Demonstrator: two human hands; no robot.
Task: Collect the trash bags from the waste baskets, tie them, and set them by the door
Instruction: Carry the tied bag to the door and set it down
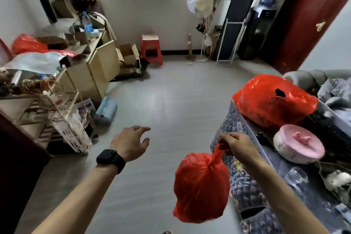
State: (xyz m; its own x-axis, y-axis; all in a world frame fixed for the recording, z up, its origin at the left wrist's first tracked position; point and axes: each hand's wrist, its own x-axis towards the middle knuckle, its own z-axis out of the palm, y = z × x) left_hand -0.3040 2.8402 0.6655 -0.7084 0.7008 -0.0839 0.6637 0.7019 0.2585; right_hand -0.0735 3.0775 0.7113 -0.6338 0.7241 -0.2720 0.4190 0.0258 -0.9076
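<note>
A red trash bag point(201, 188), knotted at its neck, hangs in the air above the grey floor. My right hand point(238, 145) pinches the twisted top of this bag, just left of a quilted table edge. My left hand point(131, 143), with a black watch on the wrist, is stretched out over the floor, fingers spread and holding nothing. A dark red door point(307, 17) stands open at the far right.
A quilted table point(235, 129) on the right carries a larger red bag point(266, 100) and a pink round box point(299, 143). Cluttered shelves and cardboard boxes point(102, 62) line the left. A red stool point(151, 47) and a water dispenser point(256, 30) stand by the far wall.
</note>
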